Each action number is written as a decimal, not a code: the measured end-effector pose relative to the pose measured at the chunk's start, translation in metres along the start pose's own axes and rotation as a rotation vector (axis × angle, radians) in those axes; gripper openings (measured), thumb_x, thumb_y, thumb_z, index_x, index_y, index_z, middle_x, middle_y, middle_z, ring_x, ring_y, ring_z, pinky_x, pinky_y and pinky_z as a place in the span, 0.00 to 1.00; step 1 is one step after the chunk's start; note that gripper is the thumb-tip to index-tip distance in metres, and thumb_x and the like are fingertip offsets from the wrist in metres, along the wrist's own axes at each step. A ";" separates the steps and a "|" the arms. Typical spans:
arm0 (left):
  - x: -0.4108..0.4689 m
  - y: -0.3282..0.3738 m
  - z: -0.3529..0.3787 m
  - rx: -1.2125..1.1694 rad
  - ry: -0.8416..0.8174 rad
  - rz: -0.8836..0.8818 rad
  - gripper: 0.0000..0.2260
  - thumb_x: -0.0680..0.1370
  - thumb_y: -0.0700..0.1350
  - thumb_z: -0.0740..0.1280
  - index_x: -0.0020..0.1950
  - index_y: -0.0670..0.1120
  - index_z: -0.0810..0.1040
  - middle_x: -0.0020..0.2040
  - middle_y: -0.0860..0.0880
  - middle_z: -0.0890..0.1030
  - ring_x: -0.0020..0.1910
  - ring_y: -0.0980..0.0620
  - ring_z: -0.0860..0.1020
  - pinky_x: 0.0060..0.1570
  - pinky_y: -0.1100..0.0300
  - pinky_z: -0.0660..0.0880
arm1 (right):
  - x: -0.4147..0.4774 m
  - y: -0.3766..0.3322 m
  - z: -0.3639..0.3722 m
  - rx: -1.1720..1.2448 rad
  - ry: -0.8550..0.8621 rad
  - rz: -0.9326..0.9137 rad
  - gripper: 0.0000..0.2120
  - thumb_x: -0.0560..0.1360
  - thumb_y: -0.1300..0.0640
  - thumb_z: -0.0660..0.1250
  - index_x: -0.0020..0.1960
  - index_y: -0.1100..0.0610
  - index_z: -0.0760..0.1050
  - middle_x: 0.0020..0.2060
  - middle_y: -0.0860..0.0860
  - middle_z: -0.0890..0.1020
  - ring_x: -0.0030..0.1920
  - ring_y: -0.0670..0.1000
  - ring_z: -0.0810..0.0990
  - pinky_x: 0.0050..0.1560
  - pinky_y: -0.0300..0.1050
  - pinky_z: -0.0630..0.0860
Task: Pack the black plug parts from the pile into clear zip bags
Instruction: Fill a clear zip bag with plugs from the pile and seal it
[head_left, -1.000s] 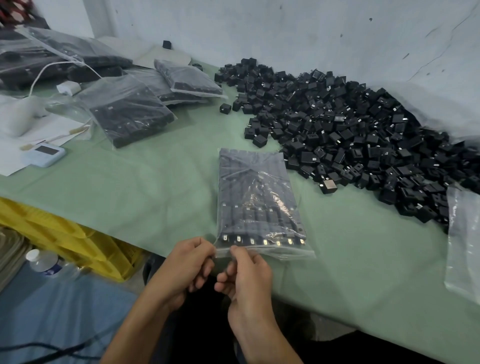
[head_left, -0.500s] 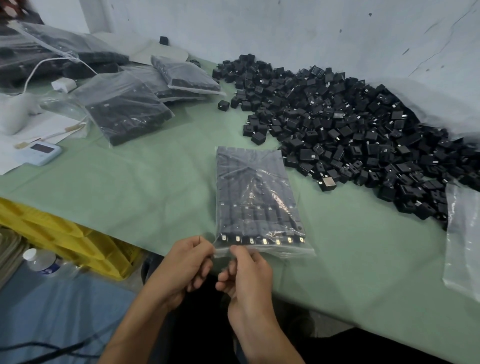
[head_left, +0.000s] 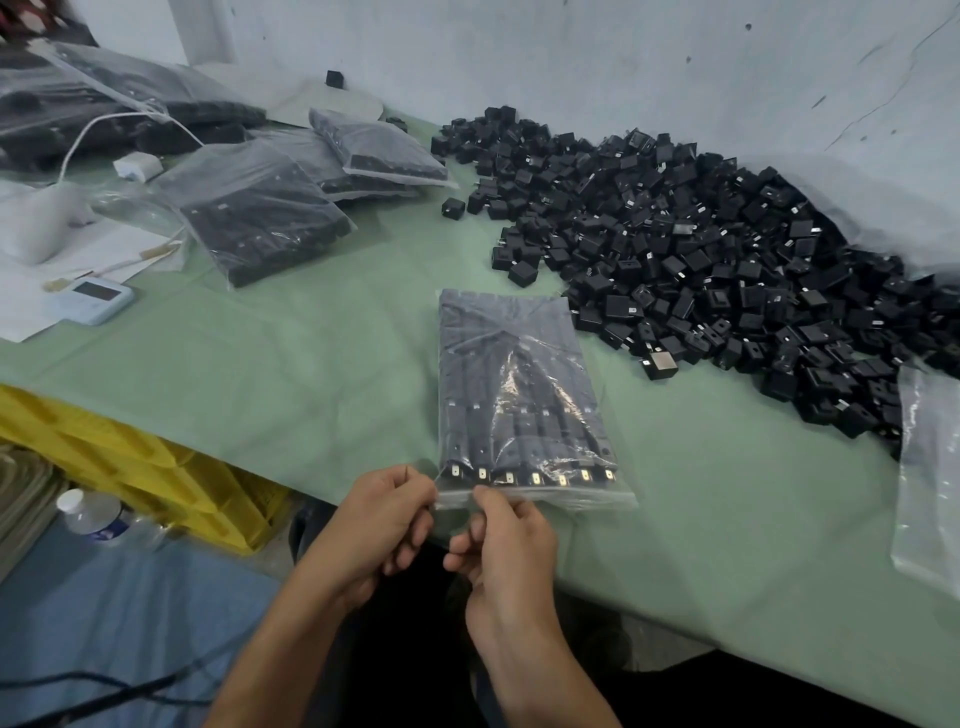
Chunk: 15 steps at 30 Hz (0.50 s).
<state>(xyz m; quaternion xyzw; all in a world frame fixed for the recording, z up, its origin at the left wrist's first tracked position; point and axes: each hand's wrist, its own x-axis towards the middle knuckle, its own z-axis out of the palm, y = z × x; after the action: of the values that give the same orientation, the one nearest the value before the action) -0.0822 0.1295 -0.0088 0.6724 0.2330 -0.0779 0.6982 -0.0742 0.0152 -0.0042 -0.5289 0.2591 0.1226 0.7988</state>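
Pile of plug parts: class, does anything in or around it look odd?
At the near edge of the pile, one part shows a pale grey face; the rest look black. A lone part sits apart by the wall.

No writing I can read.
The water bottle (head_left: 93, 514) below the tabletop's near left edge has a label too blurred for me, and the screen of the small white device (head_left: 96, 299) by the left edge shows no legible digits.
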 end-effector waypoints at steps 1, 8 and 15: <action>0.000 0.000 0.000 0.005 0.000 0.003 0.12 0.79 0.38 0.62 0.36 0.45 0.70 0.23 0.47 0.70 0.16 0.53 0.62 0.17 0.68 0.54 | -0.001 0.000 -0.001 0.002 -0.008 0.008 0.06 0.77 0.64 0.67 0.42 0.60 0.72 0.23 0.51 0.69 0.20 0.49 0.70 0.21 0.41 0.69; 0.000 -0.001 0.000 0.004 0.000 0.008 0.11 0.79 0.38 0.62 0.36 0.45 0.71 0.24 0.47 0.70 0.16 0.53 0.62 0.17 0.68 0.54 | 0.003 -0.006 -0.006 0.027 0.026 0.010 0.08 0.77 0.63 0.68 0.41 0.59 0.71 0.22 0.51 0.68 0.19 0.49 0.70 0.20 0.40 0.68; 0.000 -0.001 0.001 0.002 0.003 0.015 0.10 0.78 0.38 0.63 0.37 0.45 0.71 0.24 0.47 0.70 0.16 0.53 0.62 0.17 0.68 0.54 | 0.001 -0.009 -0.009 0.034 0.012 0.024 0.09 0.77 0.63 0.69 0.40 0.59 0.71 0.22 0.50 0.68 0.20 0.48 0.70 0.20 0.39 0.70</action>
<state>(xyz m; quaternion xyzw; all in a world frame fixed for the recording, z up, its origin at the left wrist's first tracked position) -0.0822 0.1284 -0.0094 0.6751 0.2287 -0.0719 0.6976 -0.0713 0.0030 -0.0007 -0.5127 0.2721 0.1244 0.8048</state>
